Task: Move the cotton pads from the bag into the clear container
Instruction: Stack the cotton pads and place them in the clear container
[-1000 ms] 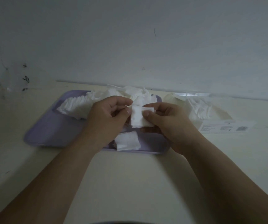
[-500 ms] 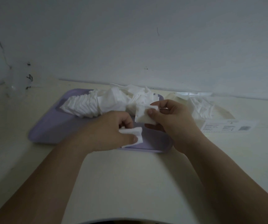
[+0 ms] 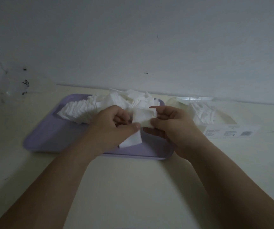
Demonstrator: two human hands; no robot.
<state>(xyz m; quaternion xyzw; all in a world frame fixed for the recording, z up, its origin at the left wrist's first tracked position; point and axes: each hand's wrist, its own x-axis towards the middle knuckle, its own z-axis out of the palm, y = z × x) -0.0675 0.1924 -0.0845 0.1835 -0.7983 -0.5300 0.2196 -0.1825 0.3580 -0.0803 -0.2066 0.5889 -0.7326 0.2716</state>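
Cotton pads [image 3: 77,110] lie heaped toward twelve o'clock on the lilac tray [image 3: 47,139]; the bag [image 3: 215,116] at three o'clock carries a label [image 3: 228,132] too blurred to read. The left hand [image 3: 111,129] and the right hand [image 3: 174,131], fingers curled, pinch one pad [image 3: 143,115] between them.

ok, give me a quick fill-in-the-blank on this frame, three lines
1. The left hand and right hand pinch a cotton pad above the ____ tray.
2. The bag lies to the tray's ____.
3. The fanned row of pads lies at the tray's ____ end.
Missing: purple; right; left.
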